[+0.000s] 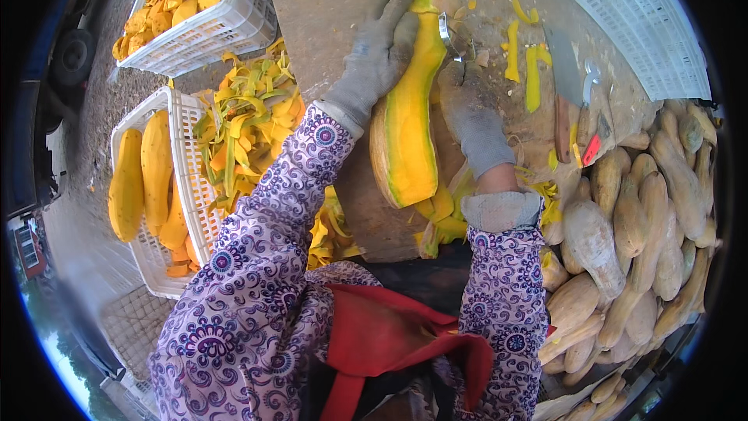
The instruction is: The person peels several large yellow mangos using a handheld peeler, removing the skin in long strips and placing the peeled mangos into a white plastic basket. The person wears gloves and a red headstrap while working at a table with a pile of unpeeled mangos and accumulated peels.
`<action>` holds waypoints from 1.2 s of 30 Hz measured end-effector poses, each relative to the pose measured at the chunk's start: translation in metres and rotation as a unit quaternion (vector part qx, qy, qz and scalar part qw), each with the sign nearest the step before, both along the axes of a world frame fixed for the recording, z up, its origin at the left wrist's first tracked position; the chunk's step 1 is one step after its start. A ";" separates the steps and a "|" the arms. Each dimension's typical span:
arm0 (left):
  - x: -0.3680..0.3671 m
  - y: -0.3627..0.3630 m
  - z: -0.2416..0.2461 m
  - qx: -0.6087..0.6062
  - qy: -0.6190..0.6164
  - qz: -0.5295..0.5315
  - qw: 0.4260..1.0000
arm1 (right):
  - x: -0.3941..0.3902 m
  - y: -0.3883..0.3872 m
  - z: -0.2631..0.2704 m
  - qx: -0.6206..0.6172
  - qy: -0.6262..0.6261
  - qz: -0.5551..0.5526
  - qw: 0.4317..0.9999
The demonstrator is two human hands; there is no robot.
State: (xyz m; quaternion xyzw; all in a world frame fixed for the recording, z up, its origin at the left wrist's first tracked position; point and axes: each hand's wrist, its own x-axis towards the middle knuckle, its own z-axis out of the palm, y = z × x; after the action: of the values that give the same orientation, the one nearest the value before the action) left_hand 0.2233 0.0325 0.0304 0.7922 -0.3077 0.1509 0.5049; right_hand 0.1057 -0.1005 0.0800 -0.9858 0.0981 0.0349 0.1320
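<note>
A long squash [414,128] lies lengthwise on the wooden board [365,210], with a broad strip of its skin off and yellow-orange flesh showing. Tan rind stays on its left side. My left hand [383,41], in a grey glove, grips the squash near its far end. On its right side, my gloved right hand [467,93] holds a metal peeler [444,29], whose blade is against the squash's upper right edge. The peeler's handle is mostly hidden in my fingers. Loose peel strips [441,216] lie under the squash's near end.
A cleaver [564,82] and a red-marked knife [597,143] lie on the board's right. Many unpeeled squashes [631,210] are heaped at right. Left, white crates [187,169] hold orange squash beside a peel heap [245,123]. A pale plastic crate [637,17] stands upper right.
</note>
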 end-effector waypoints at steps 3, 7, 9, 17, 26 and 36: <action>-0.006 0.000 0.008 -0.024 0.007 -0.003 1.000 | -0.030 0.007 -0.006 0.100 0.040 -0.040 0.993; -0.008 0.001 0.012 -0.012 0.002 0.002 1.000 | -0.074 0.009 -0.022 -0.103 -0.035 0.158 0.981; -0.007 0.002 0.012 -0.012 0.001 0.011 1.000 | -0.100 0.005 -0.022 -0.096 -0.132 0.204 0.965; -0.006 0.001 0.011 -0.024 -0.006 0.010 1.000 | -0.209 0.020 0.015 -0.135 -0.039 0.212 0.967; -0.009 -0.001 0.015 0.004 0.006 -0.003 1.000 | -0.084 -0.035 0.044 0.192 0.015 -0.062 0.979; -0.003 -0.005 0.006 0.005 -0.032 0.000 0.999 | 0.022 -0.022 -0.005 0.039 -0.068 0.004 0.997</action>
State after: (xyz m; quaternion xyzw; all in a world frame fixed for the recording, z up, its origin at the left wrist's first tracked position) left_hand 0.2202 0.0276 0.0366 0.7897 -0.3243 0.1744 0.4908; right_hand 0.1274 -0.1222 0.0751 -0.9803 0.0840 -0.0277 0.1765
